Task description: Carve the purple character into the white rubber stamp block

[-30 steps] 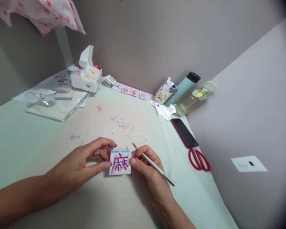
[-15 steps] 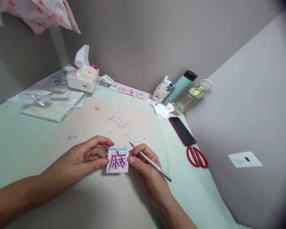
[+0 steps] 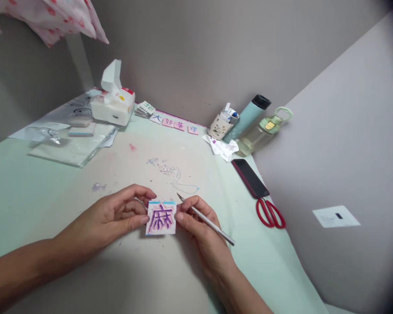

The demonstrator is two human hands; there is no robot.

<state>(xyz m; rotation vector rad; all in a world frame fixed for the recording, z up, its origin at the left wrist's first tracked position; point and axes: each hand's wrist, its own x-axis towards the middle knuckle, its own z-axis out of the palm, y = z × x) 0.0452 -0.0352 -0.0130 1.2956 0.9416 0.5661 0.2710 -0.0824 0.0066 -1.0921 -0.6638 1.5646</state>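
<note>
Between my two hands is a small square rubber-like carving block (image 3: 153,230), white and pinkish, with a purple Chinese character on its face and a blue strip along its top edge. My left hand (image 3: 122,213) pinches its left side between thumb and fingers. At the right edge, the thumb and a finger of my right hand (image 3: 199,224) touch the block. That same hand also holds a silver craft knife (image 3: 212,225), its blade pointing up and left, away from the block's face. Thin carved shavings (image 3: 165,168) lie on the table beyond the block.
A phone (image 3: 250,178) and red-handled scissors (image 3: 270,213) lie at right. Behind stand a pen cup (image 3: 222,125), a blue flask (image 3: 248,117) and a clear bottle (image 3: 258,135). Small character blocks (image 3: 168,122) line the back edge, near a tissue pack (image 3: 113,107) and plastic bag (image 3: 72,150).
Hardly anything differs. The block and knife appear very slightly higher in view, along with a small shift of the whole scene; both hands keep their hold.
</note>
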